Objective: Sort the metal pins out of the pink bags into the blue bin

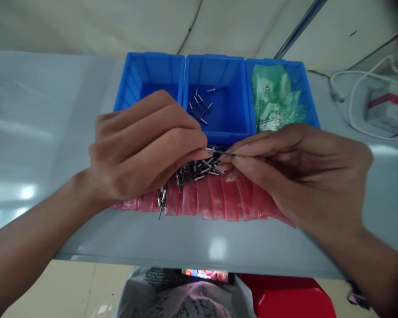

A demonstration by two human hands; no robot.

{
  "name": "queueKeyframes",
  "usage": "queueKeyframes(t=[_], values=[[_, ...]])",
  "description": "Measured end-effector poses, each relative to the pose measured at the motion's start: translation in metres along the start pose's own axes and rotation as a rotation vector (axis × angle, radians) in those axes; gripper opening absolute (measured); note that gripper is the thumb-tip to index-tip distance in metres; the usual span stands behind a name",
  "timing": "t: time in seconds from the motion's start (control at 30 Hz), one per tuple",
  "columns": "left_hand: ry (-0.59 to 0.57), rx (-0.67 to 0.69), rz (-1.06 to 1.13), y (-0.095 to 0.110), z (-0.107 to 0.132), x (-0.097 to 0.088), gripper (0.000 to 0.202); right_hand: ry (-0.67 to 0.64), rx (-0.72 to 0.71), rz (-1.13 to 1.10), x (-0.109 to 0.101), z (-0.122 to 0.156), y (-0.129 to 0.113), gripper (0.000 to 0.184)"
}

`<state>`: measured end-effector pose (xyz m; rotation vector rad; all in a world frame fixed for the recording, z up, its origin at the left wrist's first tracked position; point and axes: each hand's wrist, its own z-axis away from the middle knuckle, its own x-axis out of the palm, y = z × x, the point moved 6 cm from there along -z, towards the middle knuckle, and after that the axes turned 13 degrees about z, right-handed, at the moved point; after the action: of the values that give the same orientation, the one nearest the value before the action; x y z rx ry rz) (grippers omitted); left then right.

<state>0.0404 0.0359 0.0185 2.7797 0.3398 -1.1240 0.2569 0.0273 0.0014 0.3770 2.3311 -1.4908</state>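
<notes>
Between my two hands is one thin metal blind rivet, lying nearly level. The fingertips of my left hand are closed on its thicker end. My right hand pinches the thin dark stem between thumb and forefinger. Just below and behind the fingers lies a heap of similar rivets, partly covered by both hands. It rests on a row of overlapping pink plastic bags. A small cluster of rivets lies apart on the bags, under my left hand.
Behind the hands stand a left blue bin, a middle blue bin with several rivets, and a right blue bin holding green plastic bags. White cable and a box lie right. Below the table edge are a lit phone and red stool.
</notes>
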Motion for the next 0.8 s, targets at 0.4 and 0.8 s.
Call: queueKeyframes(t=[0.4, 0.8], values=[[0.000, -0.037, -0.086, -0.003, 0.001, -0.001, 0.022, -0.010, 0.063, -0.232, 0.003, -0.007, 0.009, 0.023], [0.038, -0.171, -0.211, -0.007, -0.001, -0.006, 0.022, -0.190, -0.783, 0.851, 0.014, 0.016, -0.020, 0.031]])
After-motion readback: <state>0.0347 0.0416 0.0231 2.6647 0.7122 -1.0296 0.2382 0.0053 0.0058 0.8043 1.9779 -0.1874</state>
